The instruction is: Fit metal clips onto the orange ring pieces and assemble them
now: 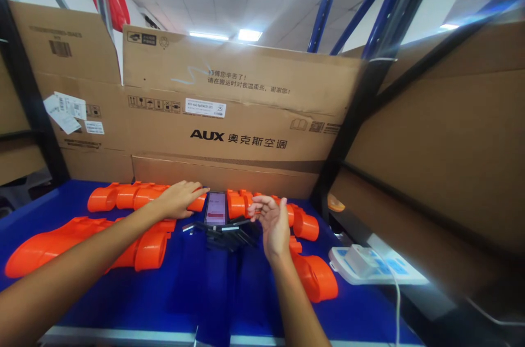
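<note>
My left hand lies flat, fingers stretched, on a row of orange plastic parts at the back left of the blue table. Its fingertips reach toward a phone with a lit screen lying against the cardboard. My right hand hovers palm-in with fingers loosely curled and apart, just right of a pile of small black strips. It holds nothing that I can see. More orange parts lie under and beyond my right wrist.
Large cardboard boxes wall the back and right. Further orange housings lie at the front left under my left forearm. A white power strip with a plugged adapter sits at the right edge. Dark and blue rack posts stand behind.
</note>
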